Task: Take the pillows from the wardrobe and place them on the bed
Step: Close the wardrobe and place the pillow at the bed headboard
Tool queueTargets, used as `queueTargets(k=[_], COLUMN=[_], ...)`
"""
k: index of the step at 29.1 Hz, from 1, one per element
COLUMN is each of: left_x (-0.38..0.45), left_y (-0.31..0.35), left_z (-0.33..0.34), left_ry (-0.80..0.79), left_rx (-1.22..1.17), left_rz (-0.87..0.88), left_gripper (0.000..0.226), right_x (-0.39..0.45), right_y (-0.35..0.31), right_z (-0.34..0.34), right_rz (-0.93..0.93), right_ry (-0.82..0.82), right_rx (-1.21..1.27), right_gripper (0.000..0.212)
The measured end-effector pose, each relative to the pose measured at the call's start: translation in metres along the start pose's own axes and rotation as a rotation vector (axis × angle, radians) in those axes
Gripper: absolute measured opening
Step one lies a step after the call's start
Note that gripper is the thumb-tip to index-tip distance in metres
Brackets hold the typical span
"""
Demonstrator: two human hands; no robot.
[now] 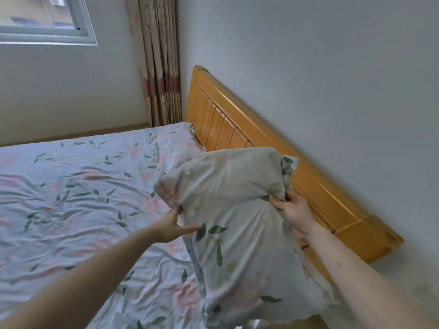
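Observation:
A pillow in a pale floral case with green leaves and pink flowers hangs over the head end of the bed. My left hand grips its left edge. My right hand clutches bunched fabric on its right side, close to the headboard. The pillow's lower end droops toward the mattress. Another pillow in the same print lies flat at the far corner of the bed against the headboard.
A wooden headboard runs along the grey wall on the right. Patterned curtains hang in the corner behind the bed. A window sits high on the left wall. The floral sheet is wrinkled.

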State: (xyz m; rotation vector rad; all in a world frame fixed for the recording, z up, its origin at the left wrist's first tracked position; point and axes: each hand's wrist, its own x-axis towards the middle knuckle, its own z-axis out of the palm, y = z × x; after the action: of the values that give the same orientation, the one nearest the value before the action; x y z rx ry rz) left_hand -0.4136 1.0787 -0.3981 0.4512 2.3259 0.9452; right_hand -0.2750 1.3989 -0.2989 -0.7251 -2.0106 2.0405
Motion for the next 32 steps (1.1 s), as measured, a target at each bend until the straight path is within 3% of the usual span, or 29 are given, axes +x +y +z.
queueTargets(k=[2, 6, 9, 12, 14, 19, 22, 24, 27, 29, 32], left_x=[0.012, 0.021, 0.04, 0.049, 0.061, 0.079, 0.093, 0.104, 0.117, 0.12, 0.14], left_y=[0.003, 0.02, 0.034, 0.045, 0.048, 0.037, 0.021, 0.004, -0.028, -0.038, -0.055], left_z=[0.003, 0.026, 0.052, 0.071, 0.082, 0.092, 0.105, 0.113, 0.128, 0.136, 0.148], left_ry=[0.015, -0.048, 0.111, 0.249, 0.251, 0.219, 0.219, 0.229, 0.27, 0.306, 0.327], left_rx=[-0.236, -0.64, -0.859, -0.969, -1.023, -1.063, -1.07, -1.088, -1.117, -1.065, -0.928], left_rz=[-0.09, -0.165, -0.203, -0.263, -0.316, -0.393, -0.44, -0.49, -0.555, -0.586, -0.588], left_gripper=[0.124, 0.1, 0.096, 0.066, 0.06, 0.075, 0.062, 0.056, 0.076, 0.061, 0.045], right_x=[0.006, 0.032, 0.054, 0.071, 0.084, 0.093, 0.099, 0.103, 0.112, 0.117, 0.146], right_y=[-0.012, -0.018, -0.012, 0.007, 0.027, 0.096, 0.154, 0.19, 0.23, 0.244, 0.271], right_z=[-0.002, -0.001, -0.001, -0.009, -0.02, -0.039, -0.044, -0.043, -0.036, -0.032, -0.023], right_rz=[0.027, 0.054, 0.068, 0.055, 0.09, 0.297, 0.49, 0.534, 0.553, 0.535, 0.517], right_ry=[-0.064, -0.05, 0.054, 0.032, -0.009, -0.142, -0.208, -0.252, -0.285, -0.292, -0.279], right_rx=[0.144, 0.277, 0.265, 0.137, 0.018, -0.163, -0.202, -0.223, -0.256, -0.283, -0.349], right_gripper=[0.026, 0.037, 0.038, 0.032, 0.031, 0.073, 0.084, 0.084, 0.084, 0.078, 0.091])
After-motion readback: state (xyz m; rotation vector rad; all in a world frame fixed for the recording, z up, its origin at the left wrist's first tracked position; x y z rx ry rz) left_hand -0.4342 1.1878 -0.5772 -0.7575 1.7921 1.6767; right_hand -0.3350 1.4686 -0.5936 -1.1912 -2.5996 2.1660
